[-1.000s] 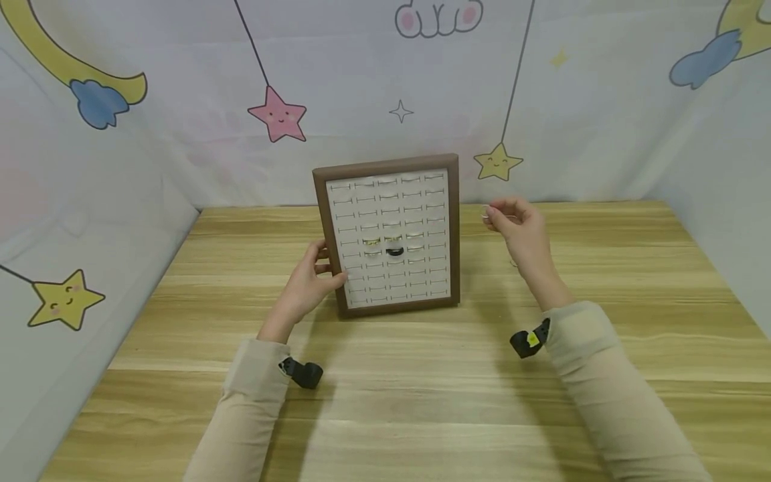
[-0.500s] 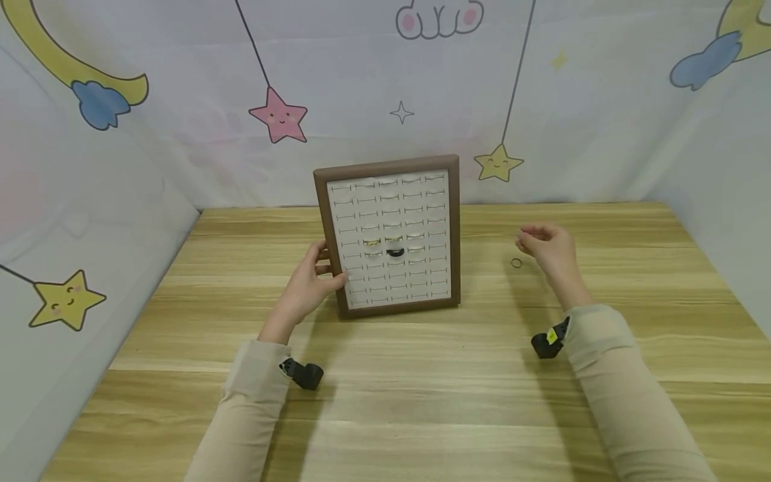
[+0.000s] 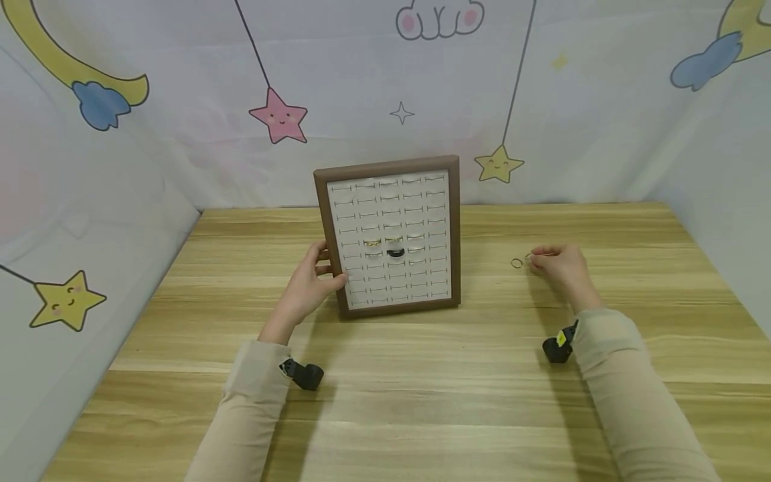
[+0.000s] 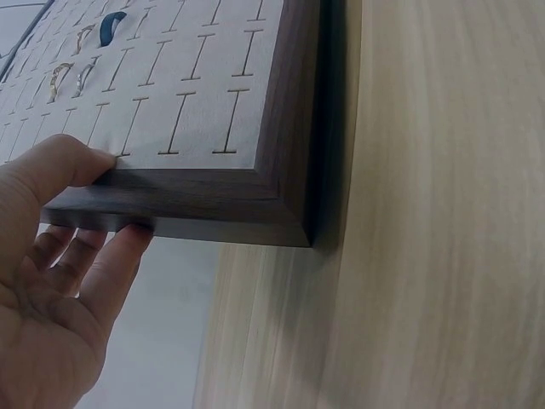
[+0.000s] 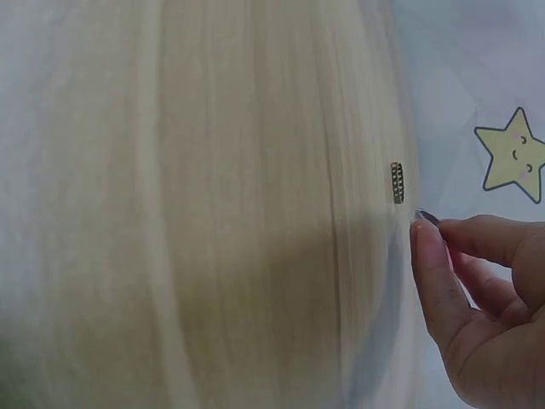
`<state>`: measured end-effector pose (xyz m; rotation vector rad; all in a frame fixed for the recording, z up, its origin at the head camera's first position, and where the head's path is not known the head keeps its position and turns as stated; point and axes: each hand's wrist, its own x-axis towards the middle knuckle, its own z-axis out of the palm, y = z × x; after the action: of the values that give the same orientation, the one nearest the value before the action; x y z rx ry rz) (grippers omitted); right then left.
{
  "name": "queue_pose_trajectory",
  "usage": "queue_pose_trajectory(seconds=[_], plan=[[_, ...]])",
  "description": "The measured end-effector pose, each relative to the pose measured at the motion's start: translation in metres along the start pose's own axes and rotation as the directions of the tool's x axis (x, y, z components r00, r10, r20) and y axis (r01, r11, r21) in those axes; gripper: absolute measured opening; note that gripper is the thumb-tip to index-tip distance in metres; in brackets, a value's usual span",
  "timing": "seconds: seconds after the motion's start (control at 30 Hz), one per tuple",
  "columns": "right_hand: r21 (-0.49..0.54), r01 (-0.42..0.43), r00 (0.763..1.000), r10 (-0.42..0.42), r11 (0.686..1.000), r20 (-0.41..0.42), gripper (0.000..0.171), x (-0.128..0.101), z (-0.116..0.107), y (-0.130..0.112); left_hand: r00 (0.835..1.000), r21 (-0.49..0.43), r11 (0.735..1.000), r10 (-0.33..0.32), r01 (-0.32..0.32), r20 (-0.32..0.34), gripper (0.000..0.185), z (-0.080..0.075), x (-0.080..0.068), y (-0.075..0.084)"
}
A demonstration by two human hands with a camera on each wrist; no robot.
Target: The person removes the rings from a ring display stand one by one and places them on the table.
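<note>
A wood-framed ring display board (image 3: 455,234) stands tilted back on the table, its white face lined with slots. My left hand (image 3: 306,282) grips its left edge, thumb over the front of the frame and fingers behind. Around the middle slots sit a black ring (image 3: 395,253), gold-coloured rings (image 3: 373,243) and paler silver ones. Low over the table on the right, my right hand (image 3: 565,269) pinches a small silver ring (image 5: 428,217) between thumb and forefinger, mostly covered by the fingertips. Just left of those fingertips a patterned ring (image 5: 397,183) rests on the table.
The wood-grain table (image 3: 391,402) reaches to a pale cloth backdrop (image 3: 181,147) with printed stars and moons. Cloth also closes off the left and right sides. Each wrist carries a small black camera (image 3: 308,376).
My right hand has moved right and down from beside the board to the tabletop, with the silver ring in its fingers. The patterned ring has come into full view. My left hand stays put.
</note>
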<state>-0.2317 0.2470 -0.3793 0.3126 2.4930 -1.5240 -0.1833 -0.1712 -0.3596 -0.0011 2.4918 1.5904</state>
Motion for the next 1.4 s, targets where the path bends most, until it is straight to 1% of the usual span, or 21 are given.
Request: queue_pose_trajectory(seconds=[0.2,0.5,0.8,1.0,1.1,1.2,1.3,1.4], plan=[[0.024,0.005,0.999,-0.005,1.000,0.035,0.041,0.003,-0.002,0.004,1.000,-0.005,1.000,0.001,-0.001,0.009,0.075,0.000,0.001,0.000],[-0.018,-0.006,0.999,0.007,1.000,0.050,0.041,0.003,-0.006,0.005,1.000,0.005,1.000,-0.004,0.004,0.005,0.075,0.000,0.002,0.001],[-0.039,-0.016,0.999,0.018,0.999,0.035,0.040,0.004,-0.008,0.006,1.000,0.006,1.000,-0.009,0.009,0.012,0.075,-0.001,0.001,0.002],[-0.060,-0.011,1.000,0.012,0.998,0.015,0.042,0.001,-0.010,0.004,1.000,0.008,1.000,-0.004,0.004,0.015,0.074,-0.001,0.001,0.001],[-0.088,-0.007,1.000,0.006,0.996,-0.009,0.044,-0.001,-0.010,-0.001,1.000,0.016,1.000,-0.002,0.002,0.015,0.074,-0.001,0.001,0.001],[-0.101,0.006,0.999,-0.011,0.995,-0.044,0.045,-0.002,-0.008,-0.011,1.000,0.020,1.000,-0.003,0.003,0.012,0.074,-0.001,0.001,0.001],[-0.099,0.040,0.996,-0.048,0.994,-0.079,0.045,-0.004,-0.002,-0.025,1.000,0.018,1.000,-0.007,0.007,0.009,0.074,-0.001,0.000,0.000],[-0.112,0.098,0.987,-0.111,0.989,-0.113,0.042,-0.008,0.007,-0.042,1.000,0.018,1.000,-0.009,0.008,0.006,0.074,-0.001,0.000,0.000]])
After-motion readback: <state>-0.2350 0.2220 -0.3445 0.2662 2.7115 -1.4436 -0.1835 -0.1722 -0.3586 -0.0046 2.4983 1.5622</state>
